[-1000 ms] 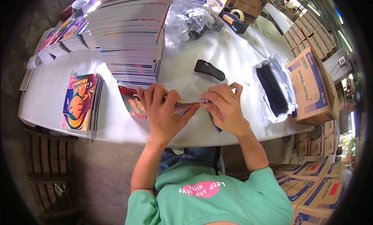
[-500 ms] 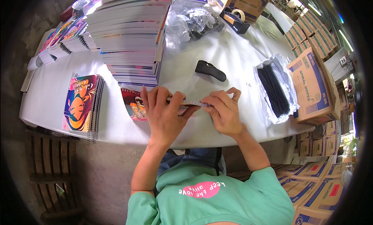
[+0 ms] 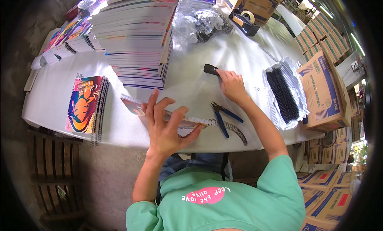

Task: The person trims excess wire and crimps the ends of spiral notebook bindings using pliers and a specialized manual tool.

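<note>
My left hand point(image 3: 165, 129) lay flat, fingers spread wide, pinning the notebook point(image 3: 159, 113) at the table's point(image 3: 223, 59) near edge. My right hand point(image 3: 231, 85), beyond it, curled its fingers onto a smooth black tool point(image 3: 211, 69). Pliers point(image 3: 223, 115) and a wire coil point(image 3: 233, 131) sat just right. Firm pressure should stop the glossy cover sliding.

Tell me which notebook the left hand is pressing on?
The half-bound notebook under the left hand, at the table's near edge; its spiral sticks out.

My left hand point(image 3: 165, 125) covers most of the notebook point(image 3: 133, 106) at centre frame. My right hand point(image 3: 231, 84) hides part of the black tool point(image 3: 210, 69). Cardboard boxes point(image 3: 331, 199) blur out at the lower right edge.
</note>
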Available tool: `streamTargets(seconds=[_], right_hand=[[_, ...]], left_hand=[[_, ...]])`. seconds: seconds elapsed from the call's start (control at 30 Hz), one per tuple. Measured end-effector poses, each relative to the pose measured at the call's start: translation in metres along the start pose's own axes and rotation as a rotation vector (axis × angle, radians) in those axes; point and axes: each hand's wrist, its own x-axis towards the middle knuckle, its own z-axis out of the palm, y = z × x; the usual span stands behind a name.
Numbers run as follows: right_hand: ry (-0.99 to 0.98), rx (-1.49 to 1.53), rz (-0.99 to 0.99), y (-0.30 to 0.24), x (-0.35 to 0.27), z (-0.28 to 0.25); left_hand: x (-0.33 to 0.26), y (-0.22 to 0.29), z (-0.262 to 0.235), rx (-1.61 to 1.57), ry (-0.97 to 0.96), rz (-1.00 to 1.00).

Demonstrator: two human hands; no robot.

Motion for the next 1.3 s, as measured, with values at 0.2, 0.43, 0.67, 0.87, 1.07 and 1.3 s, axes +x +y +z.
streamTargets(seconds=[0.2, 0.43, 0.67, 0.87, 1.07, 1.3], right_hand=[[0.086, 1.729, -0.038, -0.029, -0.003, -0.063], [-0.111, 1.362, -0.279, -0.062, -0.049, -0.075], [-0.111, 1.214, -0.300, -0.063, -0.035, -0.079], [-0.127, 1.130, -0.193, -0.067, -0.029, -0.069], [-0.168, 1.323, -0.269, -0.085, -0.030, -0.086], [-0.205, 1.334, -0.429, -0.099, -0.013, -0.085]], left_hand=[[0.001, 0.004, 0.004, -0.002, 0.041, -0.054], [-0.002, -0.001, 0.006, -0.054, 0.073, -0.017], [0.000, -0.004, 0.003, -0.043, 0.031, 0.015], [0.005, -0.008, 0.004, -0.080, 0.006, 0.023], [0.005, -0.011, 0.001, -0.181, 0.020, -0.012], [0.000, -0.013, 0.003, -0.274, 0.034, -0.119]])
